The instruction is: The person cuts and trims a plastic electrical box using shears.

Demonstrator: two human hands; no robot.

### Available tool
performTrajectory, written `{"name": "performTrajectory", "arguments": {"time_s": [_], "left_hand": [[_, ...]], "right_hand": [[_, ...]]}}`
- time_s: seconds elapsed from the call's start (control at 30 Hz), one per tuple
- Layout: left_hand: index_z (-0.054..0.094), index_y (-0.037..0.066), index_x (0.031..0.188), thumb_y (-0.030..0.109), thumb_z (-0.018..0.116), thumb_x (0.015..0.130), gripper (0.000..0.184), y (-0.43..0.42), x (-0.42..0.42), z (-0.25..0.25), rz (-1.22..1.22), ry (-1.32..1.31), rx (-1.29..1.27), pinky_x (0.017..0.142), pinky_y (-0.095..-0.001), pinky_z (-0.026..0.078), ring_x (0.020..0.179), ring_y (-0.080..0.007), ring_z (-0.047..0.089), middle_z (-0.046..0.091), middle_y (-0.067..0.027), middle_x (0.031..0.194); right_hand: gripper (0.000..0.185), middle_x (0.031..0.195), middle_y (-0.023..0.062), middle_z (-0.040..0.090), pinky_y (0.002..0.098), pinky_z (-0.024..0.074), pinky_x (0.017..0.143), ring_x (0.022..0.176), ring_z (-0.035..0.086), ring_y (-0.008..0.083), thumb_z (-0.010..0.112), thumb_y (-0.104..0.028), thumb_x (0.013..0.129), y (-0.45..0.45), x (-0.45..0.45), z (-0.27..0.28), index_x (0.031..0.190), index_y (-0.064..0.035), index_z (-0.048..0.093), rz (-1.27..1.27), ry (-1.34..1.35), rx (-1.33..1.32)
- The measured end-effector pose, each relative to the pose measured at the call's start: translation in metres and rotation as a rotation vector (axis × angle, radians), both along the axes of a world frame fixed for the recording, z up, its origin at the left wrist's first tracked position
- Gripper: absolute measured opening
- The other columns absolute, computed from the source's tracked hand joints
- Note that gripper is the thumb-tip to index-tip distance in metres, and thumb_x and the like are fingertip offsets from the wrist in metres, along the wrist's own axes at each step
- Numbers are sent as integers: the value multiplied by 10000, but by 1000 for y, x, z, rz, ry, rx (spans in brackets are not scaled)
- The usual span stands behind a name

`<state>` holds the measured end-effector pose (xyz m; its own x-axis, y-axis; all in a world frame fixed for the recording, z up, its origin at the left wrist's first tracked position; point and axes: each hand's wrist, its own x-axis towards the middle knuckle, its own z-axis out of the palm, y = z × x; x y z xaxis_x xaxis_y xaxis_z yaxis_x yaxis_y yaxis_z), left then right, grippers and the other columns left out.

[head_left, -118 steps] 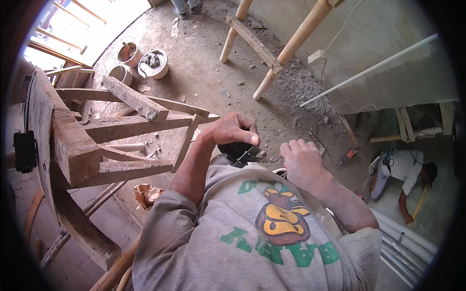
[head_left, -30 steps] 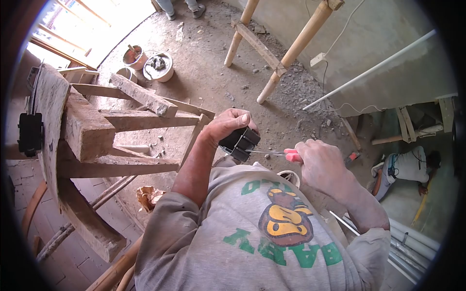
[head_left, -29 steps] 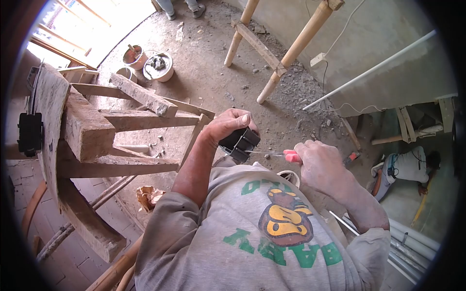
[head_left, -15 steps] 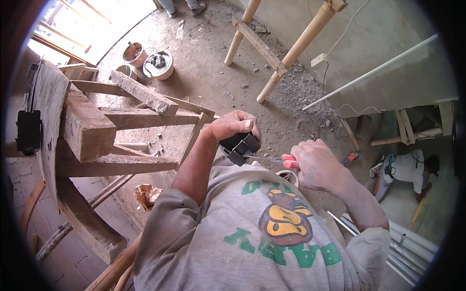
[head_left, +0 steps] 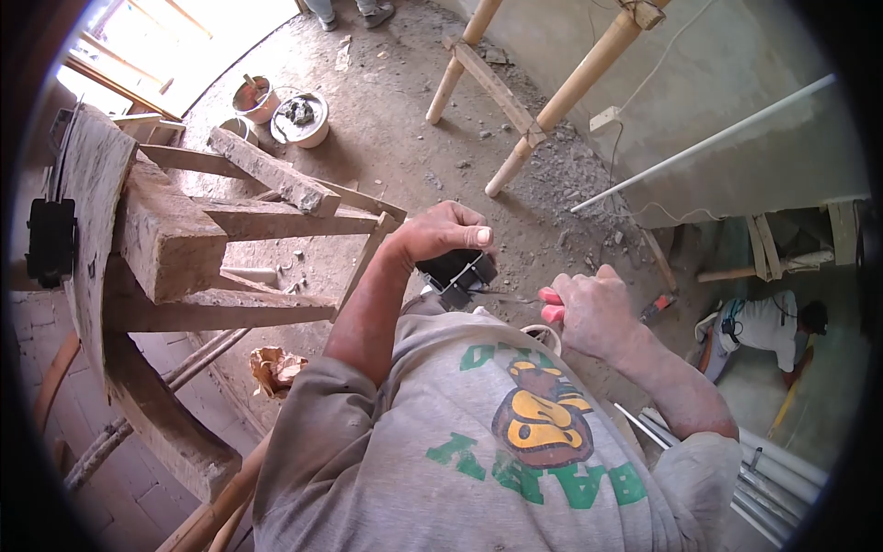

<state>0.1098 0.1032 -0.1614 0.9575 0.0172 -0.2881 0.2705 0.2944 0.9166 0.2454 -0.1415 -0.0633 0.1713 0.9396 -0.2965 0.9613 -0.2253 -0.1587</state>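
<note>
My left hand is closed around a small black plastic box with an open-looking side and raised edges, held in front of the chest. In my right hand, the fingers wrap round a red-handled tool. A thin metal shaft runs leftward from it to the box's lower right edge. Whether the tip touches the box, and the tool's exact kind, I cannot make out. Most of its handle is hidden by the fingers.
A rough wooden trestle stands at left, buckets behind it. Wooden poles rise ahead by the wall. White pipes lie at lower right, where another person bends low. Crumpled brown paper lies at left.
The black box has tilted slightly in my left hand. My right hand with the red-handled tool has shifted very slightly, and its shaft points a little differently.
</note>
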Motion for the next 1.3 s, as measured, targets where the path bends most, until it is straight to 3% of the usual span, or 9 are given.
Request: {"name": "performTrajectory", "arguments": {"time_s": [0.1,0.23,0.37,0.67,0.87,0.97,1.07,1.2,1.3], "left_hand": [[711,18,834,492,761,797,479,4,1,15,179,199,312,561,-241,506,586,-98,626,694,-42,731],[699,37,805,552,752,781,518,15,-3,10,308,-16,93,572,-241,469,616,-83,586,667,-17,725],[667,9,795,596,692,815,587,19,-10,-5,304,-258,-50,645,-269,513,714,-139,643,698,-109,817],[652,31,799,676,624,817,646,15,-8,-7,197,-448,-127,690,-334,522,781,-240,652,671,-188,845],[642,28,865,690,589,826,666,14,-6,-12,173,-358,-153,693,-334,515,750,-245,639,660,-182,859],[626,21,911,711,527,847,700,8,-2,-23,231,-379,-256,615,-316,529,710,-239,625,650,-181,866],[651,-19,940,707,501,868,745,1,-4,-21,238,-408,-780,613,-326,539,728,-231,652,665,-180,858],[590,-34,1125,810,374,826,921,0,-1,-20,174,-598,-857,479,-268,531,683,-223,673,658,-224,911],[543,-41,1199,837,354,802,982,-1,-6,-17,169,-586,-874,477,-257,542,622,-219,672,655,-236,923]], "right_hand": [[220,677,98,645,395,421,686,620,631,285,663,-283,843,-5,7,-5,767,-99,571,-8,-51,36],[256,671,104,623,397,412,683,624,614,301,683,-320,839,2,7,4,765,-99,577,-29,84,183],[317,673,117,630,396,442,651,653,633,304,691,-360,862,7,2,16,766,-71,606,-172,255,252],[322,714,141,651,363,488,612,641,632,228,733,-335,848,0,-38,25,882,-19,677,-710,738,54],[290,805,169,686,341,511,644,681,671,247,732,-237,837,-10,-39,37,952,23,678,-618,744,-39],[311,851,173,687,326,535,704,778,687,205,693,-82,815,-14,-39,25,1097,43,653,-520,701,287],[313,1062,222,673,383,549,813,927,685,346,594,-36,886,-15,-35,19,1193,22,602,-503,604,366],[371,1115,223,654,398,541,844,986,665,351,560,9,874,-14,-31,13,1245,11,565,-420,623,403],[389,1091,212,655,404,538,843,978,662,355,568,19,859,-10,-34,12,1247,7,560,-369,614,411]]}}
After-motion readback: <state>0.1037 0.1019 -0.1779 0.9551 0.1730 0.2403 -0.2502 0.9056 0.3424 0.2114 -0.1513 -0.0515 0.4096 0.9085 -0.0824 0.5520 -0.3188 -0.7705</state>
